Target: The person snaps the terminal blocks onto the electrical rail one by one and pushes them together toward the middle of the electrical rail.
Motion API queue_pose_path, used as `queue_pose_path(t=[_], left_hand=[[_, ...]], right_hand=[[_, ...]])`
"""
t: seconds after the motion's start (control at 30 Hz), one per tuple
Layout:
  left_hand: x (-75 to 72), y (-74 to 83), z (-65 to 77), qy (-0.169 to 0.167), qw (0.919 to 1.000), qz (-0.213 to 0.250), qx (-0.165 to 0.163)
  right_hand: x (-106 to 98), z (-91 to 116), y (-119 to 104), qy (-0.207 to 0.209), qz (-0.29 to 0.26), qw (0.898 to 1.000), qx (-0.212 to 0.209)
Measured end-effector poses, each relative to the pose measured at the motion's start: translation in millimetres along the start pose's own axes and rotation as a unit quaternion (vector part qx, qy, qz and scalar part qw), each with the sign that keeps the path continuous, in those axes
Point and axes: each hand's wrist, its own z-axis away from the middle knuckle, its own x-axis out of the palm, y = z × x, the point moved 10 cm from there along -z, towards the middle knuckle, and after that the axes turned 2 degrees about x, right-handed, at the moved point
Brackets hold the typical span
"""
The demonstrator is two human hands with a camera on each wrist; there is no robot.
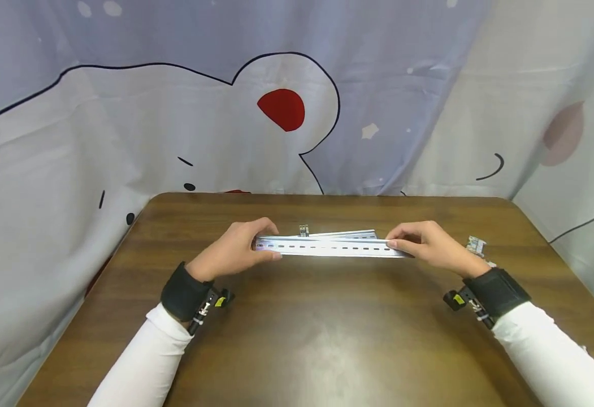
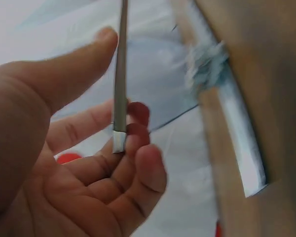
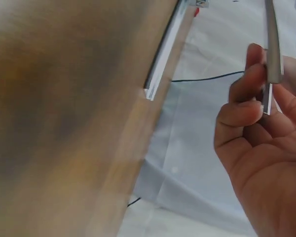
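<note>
A slotted silver DIN rail [image 1: 327, 247] spans the gap between my hands, raised above the table. My left hand [image 1: 238, 247] grips its left end, thumb on the near side and fingers behind. At the other end, my right hand [image 1: 431, 247] pinches the rail between thumb and fingers. Seen edge-on, the held rail [image 2: 120, 84] looks narrow in the left wrist view. Behind it a second DIN rail [image 1: 363, 233] lies on the table, partly hidden by the held one. Small pale blocks [image 2: 207, 66] sit at that second rail, blurred in the left wrist view.
The brown wooden table [image 1: 297, 328] has its far edge against a printed curtain [image 1: 200, 130]. Small pale parts [image 1: 476, 245] lie on the right, partly behind my right wrist. Each wrist wears a black band with a small camera.
</note>
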Motion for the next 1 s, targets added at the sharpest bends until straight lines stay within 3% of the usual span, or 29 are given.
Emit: queue_pose_path(t=[0.23,0.4,0.5,0.63,0.83,1.0], left_hand=[[50.8,19.6,12.2,-0.044,0.9943,-0.074,0.063],[70.4,29.6,18.8,-0.041,0.9844,-0.141,0.097],[74.7,31.5,21.8,-0.043,0.9813,-0.156,0.104],[72.9,26.5,22.7,-0.039,0.9835,-0.158,0.079],[70.5,24.2,19.5,-0.028,0.9865,-0.15,0.06],[73.4,29.8,17.9,-0.024,0.9865,-0.144,0.076]], right_hand=[[16.8,30.1,24.8,-0.021,0.015,1.0,-0.004],[29.2,36.9,27.7,-0.042,0.039,0.998,-0.029],[37.6,36.0,25.3,-0.066,0.059,0.995,-0.046],[45.4,31.8,22.4,-0.092,0.079,0.991,-0.059],[47.6,29.7,25.0,-0.089,0.084,0.992,-0.039],[46.7,33.2,27.7,-0.086,0.091,0.992,-0.02]])
